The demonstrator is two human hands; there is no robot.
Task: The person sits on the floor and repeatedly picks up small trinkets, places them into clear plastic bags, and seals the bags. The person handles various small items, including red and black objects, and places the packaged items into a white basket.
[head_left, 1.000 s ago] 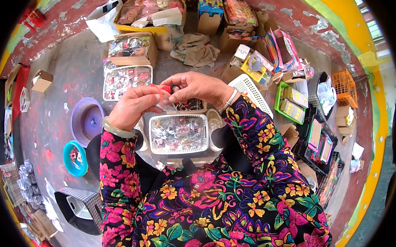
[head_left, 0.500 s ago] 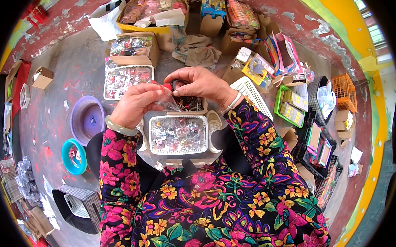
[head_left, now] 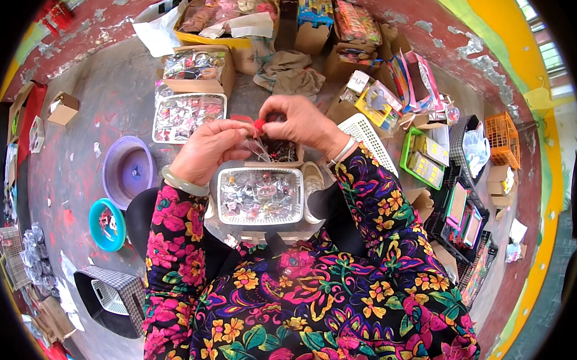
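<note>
My left hand [head_left: 206, 149] pinches a small clear plastic bag [head_left: 260, 150] between thumb and fingers. Against the bag's mouth, my right hand [head_left: 306, 125] grips a small red and dark item [head_left: 259, 126], whose exact kind is hidden by the fingers. Both hands meet above a cardboard box [head_left: 295, 163] holding dark and red small pieces. Nearer to me, between my feet, stands a white basket [head_left: 259, 222] full of small bagged items. Another white basket [head_left: 156, 139] with similar packets sits beyond my left hand.
On the left floor are a purple basin [head_left: 110, 172], a turquoise basin [head_left: 95, 237] and a checked bin [head_left: 129, 289]. Cartons such as a brown box [head_left: 223, 77] line the far side. At right stand a green basket [head_left: 406, 161], black crates [head_left: 447, 232] and an orange crate [head_left: 504, 135].
The red part of the item now shows more plainly between my hands. My right hand has shifted slightly right and my left hand slightly lower, with the bag still held.
</note>
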